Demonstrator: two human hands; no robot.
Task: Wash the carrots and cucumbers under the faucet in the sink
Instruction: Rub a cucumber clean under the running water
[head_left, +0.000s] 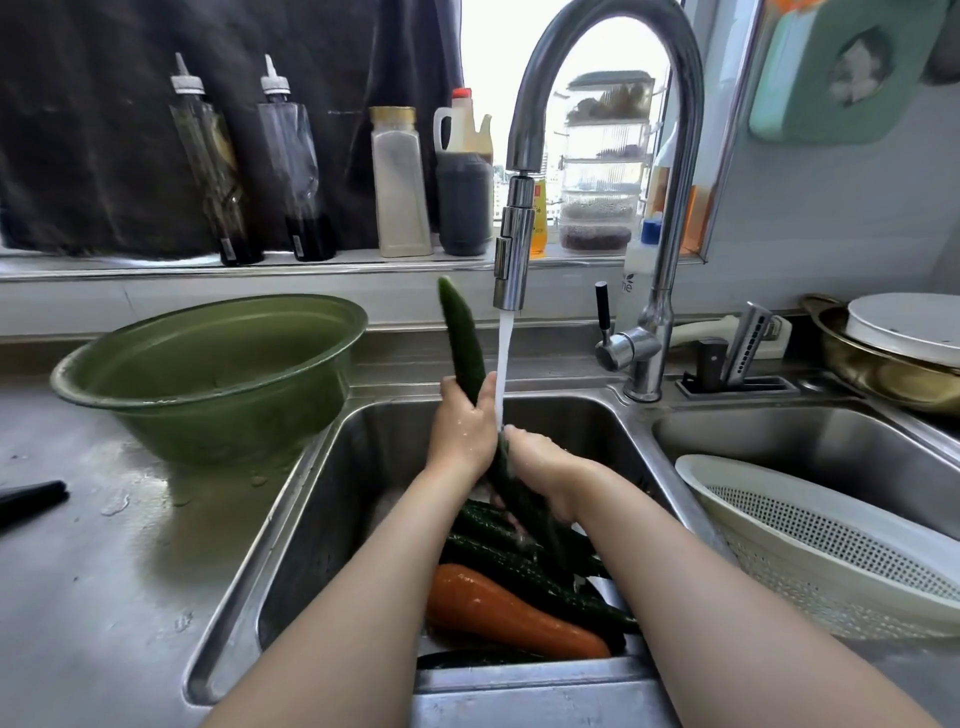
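Observation:
A long dark green cucumber (462, 338) stands almost upright over the sink (291, 545), beside the water stream running from the faucet (514, 260). My left hand (462, 426) grips its middle and my right hand (540, 467) grips its lower part just below the stream. Under my hands, on the sink floor, lie several more cucumbers (524, 566) and an orange carrot (504, 613).
A green basin (208, 364) sits on the steel counter left of the sink. A white perforated colander (810, 540) leans in the right sink bowl. Bottles line the window ledge behind. A dark handle (31, 501) lies at the far left edge.

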